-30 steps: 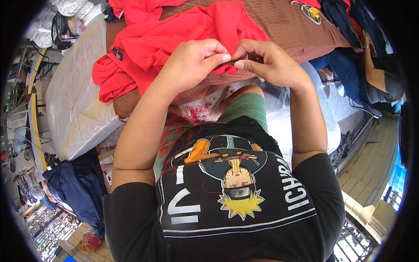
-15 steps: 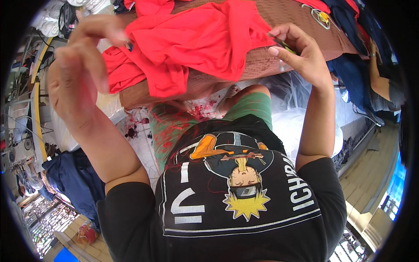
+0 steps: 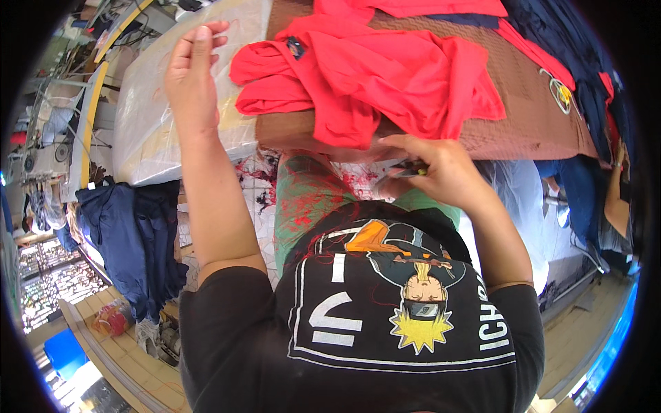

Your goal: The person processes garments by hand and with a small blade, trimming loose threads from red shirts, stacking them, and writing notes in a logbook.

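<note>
A red garment (image 3: 406, 82) lies bunched on the brown-covered table (image 3: 544, 134), with a small dark label (image 3: 295, 48) near its left end. My left hand (image 3: 195, 79) is raised to the left of the garment, over the plastic-wrapped surface. Its fingers are loosely curled and apart, and nothing shows in them. Close to the table's front edge, my right hand (image 3: 437, 168) grips small dark thread snips (image 3: 415, 167), partly blurred and covered by the fingers. That hand is above my lap, just nearer than the garment.
A plastic-wrapped pad (image 3: 148, 117) adjoins the table at left. Navy cloth (image 3: 131, 241) hangs below it. More red clothing (image 3: 441, 7) and dark garments (image 3: 571, 55) lie at the back right, near a white cord (image 3: 559, 93). Another person's arm (image 3: 617, 199) is at far right. Red threads cover my shorts (image 3: 310, 199).
My left hand has come away from the garment, up and left. My right hand has drawn back from the garment's right end toward my lap, still holding the snips. The view has shifted.
</note>
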`<move>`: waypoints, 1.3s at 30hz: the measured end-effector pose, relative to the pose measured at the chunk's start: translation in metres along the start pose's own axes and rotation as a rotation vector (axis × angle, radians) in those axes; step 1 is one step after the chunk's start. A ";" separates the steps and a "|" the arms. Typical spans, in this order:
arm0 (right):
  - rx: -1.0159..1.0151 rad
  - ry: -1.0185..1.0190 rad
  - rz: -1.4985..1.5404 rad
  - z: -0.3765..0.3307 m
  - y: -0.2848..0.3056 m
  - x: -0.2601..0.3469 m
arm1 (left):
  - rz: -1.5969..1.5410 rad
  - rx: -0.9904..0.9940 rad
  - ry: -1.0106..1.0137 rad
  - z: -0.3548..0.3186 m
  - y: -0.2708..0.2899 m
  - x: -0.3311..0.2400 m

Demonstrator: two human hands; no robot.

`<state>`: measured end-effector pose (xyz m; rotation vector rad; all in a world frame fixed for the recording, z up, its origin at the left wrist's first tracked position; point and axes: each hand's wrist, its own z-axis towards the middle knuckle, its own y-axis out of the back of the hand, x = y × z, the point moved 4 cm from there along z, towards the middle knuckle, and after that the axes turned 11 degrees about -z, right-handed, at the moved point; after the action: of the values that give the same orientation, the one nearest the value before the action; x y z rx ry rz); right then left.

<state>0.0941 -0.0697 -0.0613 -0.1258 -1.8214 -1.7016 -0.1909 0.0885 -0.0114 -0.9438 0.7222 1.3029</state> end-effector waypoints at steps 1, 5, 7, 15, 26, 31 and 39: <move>0.022 0.071 -0.086 0.005 -0.009 0.002 | 0.033 -0.033 0.029 0.002 0.008 0.009; 0.020 0.109 -0.273 0.028 -0.036 -0.002 | 0.161 -0.082 0.154 0.010 0.047 0.060; 0.020 0.111 -0.330 0.036 -0.046 -0.006 | 0.188 -0.135 0.199 0.014 0.077 0.100; -0.254 0.050 0.014 0.053 -0.033 -0.025 | 0.772 -0.076 0.386 0.027 0.081 0.154; -1.422 -0.428 1.065 -0.064 0.146 -0.204 | -0.365 1.248 -0.217 -0.094 -0.126 -0.113; -1.358 -0.504 1.214 -0.066 0.119 -0.233 | -0.914 1.705 0.166 -0.152 -0.157 -0.159; -1.347 -0.570 1.045 -0.078 0.118 -0.252 | -1.360 1.934 0.844 -0.192 -0.198 -0.191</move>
<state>0.3800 -0.0360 -0.0883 -1.8425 -0.2893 -1.7377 -0.0114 -0.1718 0.1004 -0.0165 1.1309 -1.1481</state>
